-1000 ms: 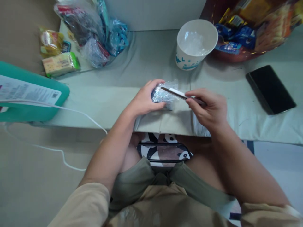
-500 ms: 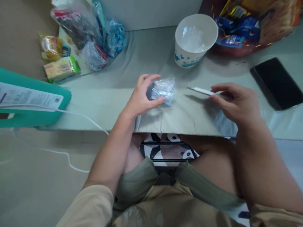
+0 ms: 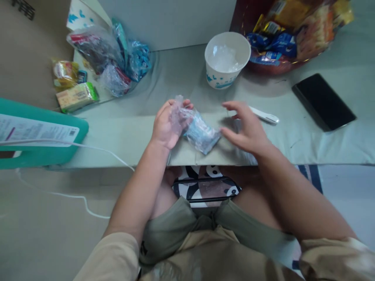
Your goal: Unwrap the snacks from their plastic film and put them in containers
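My left hand (image 3: pixel 166 124) grips a small clear plastic packet (image 3: pixel 199 132) with bluish contents, holding it by its crumpled upper end just above the low grey table (image 3: pixel 125 125). The packet hangs tilted down to the right. My right hand (image 3: pixel 245 128) hovers just right of the packet with fingers spread and nothing in it. A white pen-like tool (image 3: pixel 263 116) lies on the table behind my right hand.
A white paper cup (image 3: pixel 227 58) with clear plastic inside stands at the back. Behind it sits a red basket of snack packs (image 3: pixel 281 35). A black phone (image 3: pixel 324 101) lies at right. Bagged snacks (image 3: pixel 108 54) and a teal box (image 3: pixel 38 132) are at left.
My right hand laid the white tool on the table and came back toward the packet. My left hand lifted and turned the packet, now holding it by one end.
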### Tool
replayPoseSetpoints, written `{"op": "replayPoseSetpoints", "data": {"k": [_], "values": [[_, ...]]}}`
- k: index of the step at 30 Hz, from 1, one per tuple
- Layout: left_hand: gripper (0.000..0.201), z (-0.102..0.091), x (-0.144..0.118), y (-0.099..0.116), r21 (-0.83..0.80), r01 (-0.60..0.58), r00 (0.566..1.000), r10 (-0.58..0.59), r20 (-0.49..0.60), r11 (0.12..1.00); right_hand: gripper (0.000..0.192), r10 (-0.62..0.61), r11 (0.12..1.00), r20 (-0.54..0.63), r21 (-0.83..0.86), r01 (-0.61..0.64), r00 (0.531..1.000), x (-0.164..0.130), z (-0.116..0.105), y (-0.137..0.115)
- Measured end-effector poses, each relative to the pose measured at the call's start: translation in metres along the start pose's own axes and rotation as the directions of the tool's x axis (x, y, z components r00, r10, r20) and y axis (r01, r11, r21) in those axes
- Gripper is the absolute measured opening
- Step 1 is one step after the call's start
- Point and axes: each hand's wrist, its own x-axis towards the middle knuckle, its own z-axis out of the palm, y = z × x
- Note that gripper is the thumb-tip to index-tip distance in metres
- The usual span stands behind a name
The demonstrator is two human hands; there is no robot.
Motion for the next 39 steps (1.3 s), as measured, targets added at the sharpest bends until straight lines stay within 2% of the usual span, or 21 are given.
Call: {"op": "replayPoseSetpoints", "data": {"k": [2,4,7,9,10,12,15,18,21,23,25,28,30,31,33,35,37,39], "values": [[0.016,0.003,-0.001,0.001,-0.006,0.062,0.998,-0.062,-0.004,0.998,0.047,-0.053,0.996,0.091,0.083,0.045,0.994,0.003,0.009,-0.011],[0.015,0.002,0.001,0.000,0.049,0.046,0.998,-0.044,-0.042,0.998,0.034,-0.053,0.991,0.132,0.130,0.036,0.990,0.003,0.011,-0.019],[0.022,-0.007,0.008,-0.004,0.147,0.012,0.992,0.007,-0.124,0.989,0.042,-0.110,0.975,0.137,0.208,0.080,0.984,0.001,0.010,-0.027],[0.030,-0.016,0.013,-0.005,0.205,-0.012,0.994,0.034,-0.103,0.979,0.055,-0.164,0.967,0.153,0.220,0.128,0.975,-0.002,0.010,-0.030],[0.034,-0.020,0.016,-0.006,0.230,-0.034,0.996,0.051,-0.069,0.973,0.051,-0.167,0.971,0.163,0.200,0.133,0.972,-0.003,0.011,-0.031],[0.038,-0.030,0.020,-0.005,0.255,-0.087,0.996,0.090,-0.001,0.963,0.028,-0.124,0.986,0.157,0.135,0.103,0.980,-0.003,0.010,-0.031],[0.035,-0.045,0.025,-0.003,0.217,-0.113,0.993,0.116,-0.001,0.970,0.017,0.030,0.998,0.018,0.055,-0.031,0.999,0.000,0.003,-0.021],[0.034,-0.057,0.027,0.001,0.175,-0.042,0.992,0.062,-0.106,0.984,0.017,0.175,0.984,-0.191,-0.010,-0.180,0.966,0.001,-0.010,-0.005],[0.044,-0.060,0.025,0.006,0.187,-0.013,0.986,0.044,-0.161,0.982,0.027,0.178,0.972,-0.348,-0.080,-0.219,0.920,-0.001,-0.020,0.003],[0.051,-0.055,0.021,0.009,0.261,-0.057,0.985,0.097,-0.144,0.964,0.032,0.128,0.978,-0.379,-0.103,-0.180,0.917,-0.001,-0.022,0.001],[0.050,-0.046,0.016,0.008,0.383,-0.147,0.977,0.194,-0.087,0.912,0.041,0.079,0.986,-0.291,-0.121,-0.119,0.953,-0.001,-0.018,-0.005],[0.048,-0.032,0.010,0.005,0.615,-0.307,0.944,0.316,0.098,0.726,0.054,0.064,0.982,-0.103,-0.169,-0.080,0.993,0.000,-0.010,-0.013],[0.036,-0.028,0.006,0.003,0.728,-0.345,0.931,0.317,0.184,0.593,0.041,0.065,0.972,-0.070,-0.219,-0.079,0.995,0.001,-0.007,-0.015],[0.027,-0.028,0.005,0.003,0.761,-0.338,0.932,0.307,0.191,0.553,0.032,0.052,0.967,-0.062,-0.246,-0.066,0.997,0.001,-0.007,-0.015],[0.012,-0.030,0.005,0.005,0.789,-0.309,0.937,0.313,0.157,0.531,0.019,-0.026,0.961,-0.034,-0.275,0.016,0.999,0.000,-0.012,-0.018],[0.006,-0.034,0.006,0.008,0.794,-0.279,0.933,0.349,0.091,0.540,0.016,-0.138,0.959,0.029,-0.244,0.141,0.990,-0.003,-0.019,-0.024],[0.006,-0.037,0.008,0.011,0.782,-0.228,0.926,0.378,-0.010,0.580,0.014,-0.223,0.958,0.156,-0.148,0.246,0.962,-0.006,-0.025,-0.032],[0.014,-0.038,0.010,0.014,0.729,-0.178,0.926,0.363,-0.103,0.661,0.012,-0.220,0.970,0.349,-0.022,0.243,0.911,-0.010,-0.027,-0.040]]}}
